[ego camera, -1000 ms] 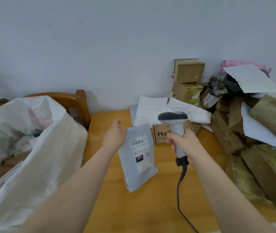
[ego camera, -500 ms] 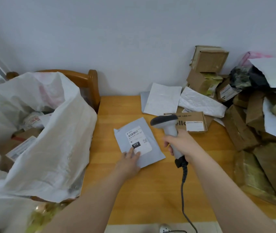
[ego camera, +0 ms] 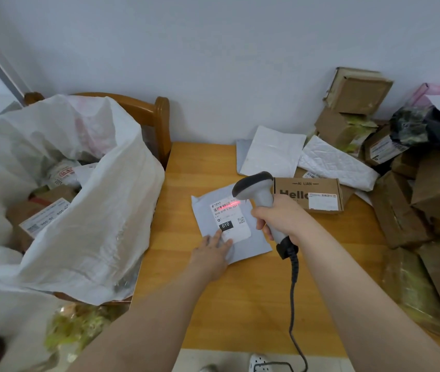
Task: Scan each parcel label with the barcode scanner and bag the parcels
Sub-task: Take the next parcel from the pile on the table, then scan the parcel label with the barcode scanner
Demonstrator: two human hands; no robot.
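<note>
Mailer (ego camera: 229,226) on table (ego camera: 240,304), sack (ego camera: 84,237) left.

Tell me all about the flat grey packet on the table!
The grey packet is a thin, plastic-looking mailer lying flat, askew, on the wooden table. Its white label shows a barcode, a black "010" box and a square code. A red scan line crosses the barcode. The left hand presses its near edge, fingers straight.

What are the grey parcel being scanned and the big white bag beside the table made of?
The grey parcel is probably thin plastic film, matte, lying limp and flat. The white bag looks like woven plastic sacking: stiff creases, faint sheen.
</note>
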